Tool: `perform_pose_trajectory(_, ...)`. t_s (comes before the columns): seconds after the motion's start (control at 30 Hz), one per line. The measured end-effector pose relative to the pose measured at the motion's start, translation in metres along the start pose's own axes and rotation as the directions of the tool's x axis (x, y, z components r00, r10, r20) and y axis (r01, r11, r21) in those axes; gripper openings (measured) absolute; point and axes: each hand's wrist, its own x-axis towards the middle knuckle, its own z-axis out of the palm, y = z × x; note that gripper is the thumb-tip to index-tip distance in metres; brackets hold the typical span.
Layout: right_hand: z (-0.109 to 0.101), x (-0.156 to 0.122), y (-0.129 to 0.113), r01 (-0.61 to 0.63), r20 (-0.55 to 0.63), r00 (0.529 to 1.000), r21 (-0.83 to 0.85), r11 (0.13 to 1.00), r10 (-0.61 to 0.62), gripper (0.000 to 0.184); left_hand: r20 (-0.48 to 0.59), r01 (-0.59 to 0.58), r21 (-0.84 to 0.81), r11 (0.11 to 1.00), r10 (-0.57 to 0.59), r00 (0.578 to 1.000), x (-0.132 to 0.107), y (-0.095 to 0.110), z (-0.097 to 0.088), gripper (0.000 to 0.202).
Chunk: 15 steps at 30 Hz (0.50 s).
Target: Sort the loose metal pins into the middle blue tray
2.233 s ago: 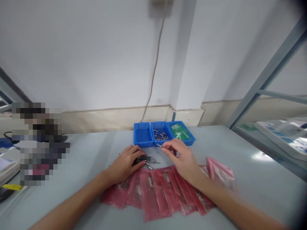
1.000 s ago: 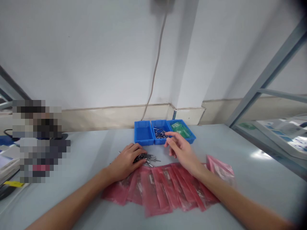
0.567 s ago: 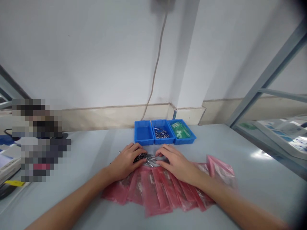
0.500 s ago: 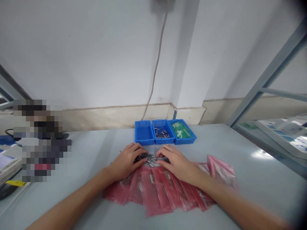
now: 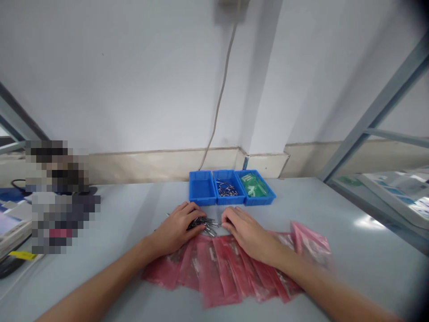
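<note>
A pile of thin metal pins (image 5: 208, 223) lies on the table behind a fanned row of pink plastic bags (image 5: 211, 277). My left hand (image 5: 179, 226) is cupped over the pile's left side, thumb and fingers apart, with pins showing between them. Part of the pile is hidden under that palm. At the pile's right edge, the fingertips of my right hand (image 5: 244, 230) are pinched together on the end of a metal pin (image 5: 218, 225). The right wrist passes over several of the bags, which seem to hold small pieces inside.
Three blue bins stand side by side near the wall: a left bin (image 5: 202, 200), a middle bin (image 5: 230, 200) with metal pins, and a right bin (image 5: 259, 201) with green packets. A blurred-out person (image 5: 63, 201) is at the left. A metal frame (image 5: 368, 125) rises at right.
My right fingers have closed into a pinch at the pile's edge and shifted slightly. The left hand stays over the pins. The whole view has tilted a little.
</note>
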Motion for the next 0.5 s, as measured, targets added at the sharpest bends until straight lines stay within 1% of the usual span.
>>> perform_pose_trajectory(0.23,0.0028,0.0019,0.0048,-0.003,-0.071,0.997,0.029,1.000,0.005,0.016,0.007,0.010,-0.006,1.000,-0.010,1.000,0.0013,0.0009,-0.0015,0.023)
perform_pose_trajectory(0.4,0.0026,0.0041,0.0067,0.015,-0.108,0.994,0.006,1.000,-0.015,0.020,0.005,0.008,-0.007,1.000,-0.008,1.000,0.0012,0.0006,-0.0009,0.022)
perform_pose_trajectory(0.5,0.0025,0.0044,0.0067,0.012,-0.128,0.992,0.007,1.000,-0.011,0.019,0.006,0.014,-0.008,1.000,-0.014,1.000,0.0009,0.0010,-0.0007,0.022)
